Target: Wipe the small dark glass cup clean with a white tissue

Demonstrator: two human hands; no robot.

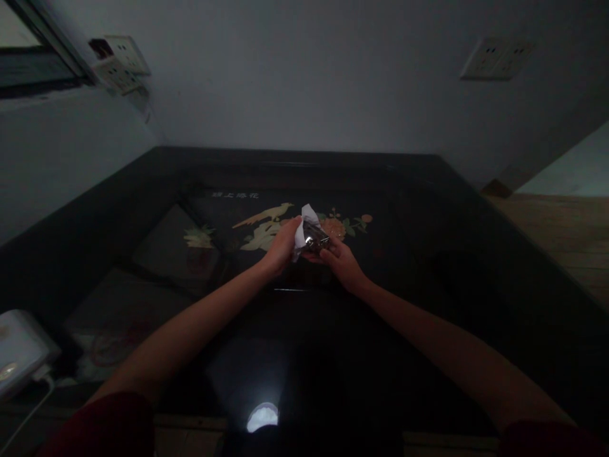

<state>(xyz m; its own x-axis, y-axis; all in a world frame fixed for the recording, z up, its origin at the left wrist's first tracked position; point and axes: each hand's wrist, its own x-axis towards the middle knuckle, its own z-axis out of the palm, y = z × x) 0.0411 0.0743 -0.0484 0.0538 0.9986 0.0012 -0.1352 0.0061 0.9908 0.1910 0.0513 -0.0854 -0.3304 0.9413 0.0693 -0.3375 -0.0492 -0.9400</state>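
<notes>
Both my hands meet over the middle of a glossy black table (pixel 304 330). My left hand (pixel 284 244) is closed on a crumpled white sheet, perhaps paper or tissue (pixel 301 236), which sticks up above the fingers. Against the sheet lies a small, shiny, dark metallic object (pixel 314 238); its exact kind does not show in the dim light. From the right, the thumb and fingers of my right hand (pixel 343 261) grip this object. The undersides of the sheet and the object are hidden by my fingers.
A bird-and-flower picture (pixel 266 231) decorates the tabletop. At the left edge sits a white device (pixel 21 352) with a cable (pixel 35 406). Wall sockets (pixel 497 58) are on the back wall, with more sockets (pixel 121 63) in the left corner. Wooden flooring (pixel 566 235) shows at right.
</notes>
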